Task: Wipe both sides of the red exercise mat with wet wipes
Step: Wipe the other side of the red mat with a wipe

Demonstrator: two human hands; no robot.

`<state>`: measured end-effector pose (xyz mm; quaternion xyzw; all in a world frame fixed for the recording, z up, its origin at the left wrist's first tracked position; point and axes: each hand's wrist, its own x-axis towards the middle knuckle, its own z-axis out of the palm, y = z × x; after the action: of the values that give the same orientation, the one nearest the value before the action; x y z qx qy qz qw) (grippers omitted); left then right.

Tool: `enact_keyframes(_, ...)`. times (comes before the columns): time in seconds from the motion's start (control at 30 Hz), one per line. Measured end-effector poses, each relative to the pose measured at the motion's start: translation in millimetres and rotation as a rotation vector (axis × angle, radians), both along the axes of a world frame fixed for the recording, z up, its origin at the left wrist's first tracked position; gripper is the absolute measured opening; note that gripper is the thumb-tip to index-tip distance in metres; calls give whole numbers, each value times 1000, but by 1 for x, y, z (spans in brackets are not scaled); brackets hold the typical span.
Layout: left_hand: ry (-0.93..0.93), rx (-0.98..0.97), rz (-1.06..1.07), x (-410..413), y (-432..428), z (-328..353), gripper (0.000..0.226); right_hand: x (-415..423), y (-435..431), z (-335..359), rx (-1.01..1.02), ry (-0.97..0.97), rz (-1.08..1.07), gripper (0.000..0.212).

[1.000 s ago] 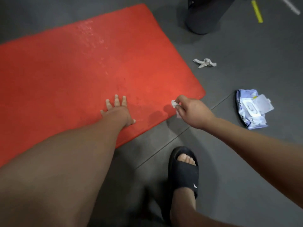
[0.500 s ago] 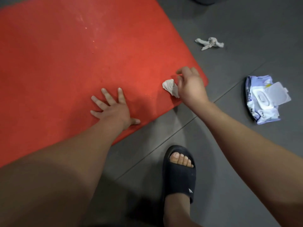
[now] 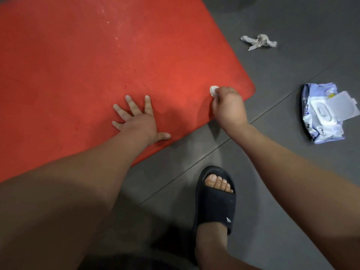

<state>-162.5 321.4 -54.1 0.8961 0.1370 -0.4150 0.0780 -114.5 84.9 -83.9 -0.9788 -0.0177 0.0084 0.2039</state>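
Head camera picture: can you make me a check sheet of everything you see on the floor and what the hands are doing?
Surface: grey floor with thin seams between tiles; the red mat lies flat on it.
Job's things: the wet wipe is bunched up and on the mat near its corner. The wipes pack lies on the floor right of the mat, lid flipped open.
Clutter: one crumpled wipe on the floor beyond the mat's corner.
Grippers: the left hand presses flat on the mat, fingers spread. The right hand grips the wet wipe.
Cables: nothing seen.
Surroundings: a foot in a black sandal stands on the floor beside the mat's near edge.
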Motion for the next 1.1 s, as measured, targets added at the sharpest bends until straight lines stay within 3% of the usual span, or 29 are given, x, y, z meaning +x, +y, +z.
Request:
enact_keyframes(0.1,-1,-23,-27,-2,6,0,144,-32,31,-1,73,20,145,11)
enact_keyframes(0.2,14,-33,-65,-5,14,1,145,-60,37,3,71,88,557,27)
enact_keyframes(0.27,21,-32,-73,-6,15,3,144,-42,23,6,33,78,670,25)
enact_keyframes(0.4,8,-18,-68,-7,14,4,143,9,-8,5,-107,-43,183,17)
enact_keyframes(0.47,-10,-11,-70,-9,12,3,142,8,-4,5,-110,-62,45,15)
enact_keyframes(0.6,-46,-5,-63,-12,14,1,142,-39,47,3,61,21,337,35)
enact_keyframes(0.73,-52,-11,-60,-14,15,0,141,-57,58,4,37,34,706,25)
enact_keyframes(0.8,-57,-9,-56,-15,16,1,140,-30,45,5,-20,-7,657,20)
enact_keyframes(0.87,-60,-6,-53,-15,16,1,140,0,30,9,-92,-32,405,15)
enact_keyframes(0.97,-60,-5,-52,-15,15,2,140,23,21,11,-109,-18,20,25)
enact_keyframes(1.03,-51,-5,-47,-14,15,3,140,10,35,10,-60,13,59,29)
enact_keyframes(1.1,-46,-3,-46,-14,15,2,140,-20,54,4,27,10,286,38)
